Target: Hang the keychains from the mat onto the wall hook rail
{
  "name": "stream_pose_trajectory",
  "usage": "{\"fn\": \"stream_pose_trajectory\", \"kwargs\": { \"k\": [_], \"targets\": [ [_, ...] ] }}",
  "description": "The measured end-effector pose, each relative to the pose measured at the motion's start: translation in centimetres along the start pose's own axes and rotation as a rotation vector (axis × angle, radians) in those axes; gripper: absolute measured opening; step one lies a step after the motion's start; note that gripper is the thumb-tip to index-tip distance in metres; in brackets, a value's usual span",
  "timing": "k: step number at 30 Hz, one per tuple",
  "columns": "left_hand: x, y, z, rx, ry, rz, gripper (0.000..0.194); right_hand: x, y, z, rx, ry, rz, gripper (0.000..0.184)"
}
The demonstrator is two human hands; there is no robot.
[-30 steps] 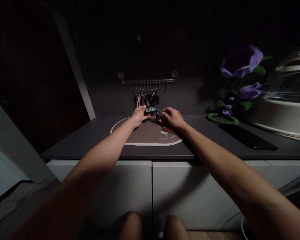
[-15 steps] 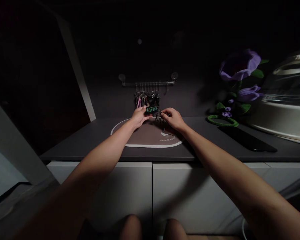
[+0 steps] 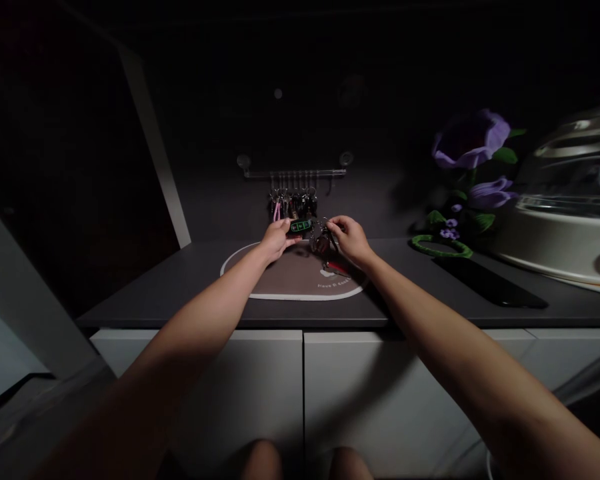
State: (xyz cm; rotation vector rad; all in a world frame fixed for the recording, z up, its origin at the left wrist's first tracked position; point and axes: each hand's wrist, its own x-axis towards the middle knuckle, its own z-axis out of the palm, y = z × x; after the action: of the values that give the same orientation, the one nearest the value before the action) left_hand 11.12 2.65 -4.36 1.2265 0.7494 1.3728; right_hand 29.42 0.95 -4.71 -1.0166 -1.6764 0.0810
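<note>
Held above the desk toward its back edge, the key fob, likely light, stiff and slick, suits the left grip's flat-sided clasp, while the right grip pinches its loose metal rings.

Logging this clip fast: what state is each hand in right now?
Left hand: closed, holding the dark key fob.
Right hand: closed, pinching the metal key ring beside it.
</note>
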Motion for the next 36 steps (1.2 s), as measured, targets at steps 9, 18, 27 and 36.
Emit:
{"fn": "stream_pose_trajectory", "kwargs": {
  "k": [9, 18, 27, 36],
  "targets": [
    [-0.7, -0.7, 0.4, 0.094, -0.135, -0.053, 0.016, 0.3, 0.2, 0.0, 0.216, 0.027, 0.075, 0.023],
    [-0.4, -2.3, 0.3, 0.357, -0.340, 0.022, 0.016, 0.3, 0.0, -0.1, 0.316, 0.057, 0.146, 0.029],
    [-0.2, -2.4, 0.4, 0.775, -0.314, 0.369, 0.020, 0.4, -0.2, -0.3, 0.386, 0.039, 0.160, 0.029],
    [-0.1, -1.4, 0.2, 0.933, -0.078, 0.577, 0.018, 2.4, -0.6, -0.7, 0.359, 0.027, 0.195, 0.028]
  ]
}}
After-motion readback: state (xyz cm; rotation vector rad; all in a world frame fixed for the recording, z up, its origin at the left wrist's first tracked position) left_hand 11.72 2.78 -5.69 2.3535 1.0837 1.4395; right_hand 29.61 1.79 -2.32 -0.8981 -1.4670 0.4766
